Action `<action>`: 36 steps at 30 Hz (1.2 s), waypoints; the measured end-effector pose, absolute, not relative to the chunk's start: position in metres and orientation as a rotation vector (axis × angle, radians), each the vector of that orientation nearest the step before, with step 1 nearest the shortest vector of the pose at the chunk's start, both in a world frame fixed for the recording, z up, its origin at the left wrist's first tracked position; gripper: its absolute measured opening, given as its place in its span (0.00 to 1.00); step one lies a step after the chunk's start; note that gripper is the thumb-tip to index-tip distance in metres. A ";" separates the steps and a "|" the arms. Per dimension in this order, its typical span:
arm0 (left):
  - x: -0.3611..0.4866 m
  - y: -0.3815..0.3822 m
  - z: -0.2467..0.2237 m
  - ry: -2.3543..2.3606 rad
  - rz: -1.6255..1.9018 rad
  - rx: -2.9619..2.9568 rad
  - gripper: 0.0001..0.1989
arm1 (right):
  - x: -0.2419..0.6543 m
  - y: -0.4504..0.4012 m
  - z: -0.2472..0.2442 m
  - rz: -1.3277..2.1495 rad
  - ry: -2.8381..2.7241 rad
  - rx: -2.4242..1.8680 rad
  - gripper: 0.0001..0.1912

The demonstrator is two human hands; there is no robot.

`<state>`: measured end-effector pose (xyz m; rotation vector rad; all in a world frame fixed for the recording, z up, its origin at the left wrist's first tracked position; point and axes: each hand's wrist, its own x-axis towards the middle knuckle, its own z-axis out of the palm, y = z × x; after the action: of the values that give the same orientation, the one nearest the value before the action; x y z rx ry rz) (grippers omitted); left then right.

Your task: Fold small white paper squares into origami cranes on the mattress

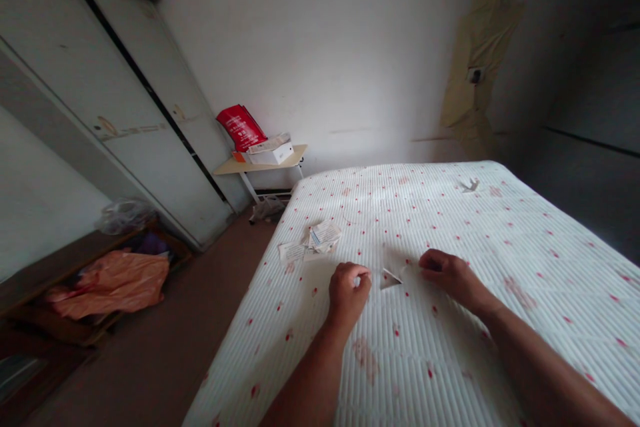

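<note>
My left hand (349, 290) is over the mattress (430, 340), thumb and forefinger brought together in a pinch. To its right, my right hand (447, 273) has its fingers curled and pinched too. In the gap between them shows a small folded piece of paper (391, 279) with a shaded triangular face. Its pale edges blend into the white cover, so I cannot tell whether either hand's fingertips grip it. Beyond my left hand lie several printed paper pieces (324, 236), overlapping. A small folded paper shape (470, 185) rests near the mattress's far right corner.
Past the mattress, a small table (235, 165) holds a white box (273, 155) and a red bag (241, 127). A wardrobe (135, 100) stands left. An orange plastic bag (117, 280) lies on a low wooden piece of furniture. A socket (475, 75) is on the wall.
</note>
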<state>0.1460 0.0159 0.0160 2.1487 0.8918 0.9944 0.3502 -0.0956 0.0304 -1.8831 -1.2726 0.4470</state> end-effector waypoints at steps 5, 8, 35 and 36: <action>0.150 0.008 0.017 0.844 0.950 2.267 0.10 | 0.356 -0.095 0.026 0.549 -1.385 -1.721 0.13; 0.153 0.007 0.018 0.856 0.925 2.319 0.09 | 0.351 -0.091 0.025 0.398 -1.439 -1.680 0.20; 0.171 0.008 0.025 0.722 0.717 1.714 0.05 | 0.327 -0.073 0.026 0.280 -1.599 -1.542 0.11; 0.171 0.007 0.025 0.716 0.698 1.655 0.05 | 0.324 -0.074 0.027 0.280 -1.582 -1.531 0.11</action>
<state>0.1713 0.0073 0.0253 1.6546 0.7159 0.6980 0.3244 -0.0738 0.0274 -1.5315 -1.5821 0.2801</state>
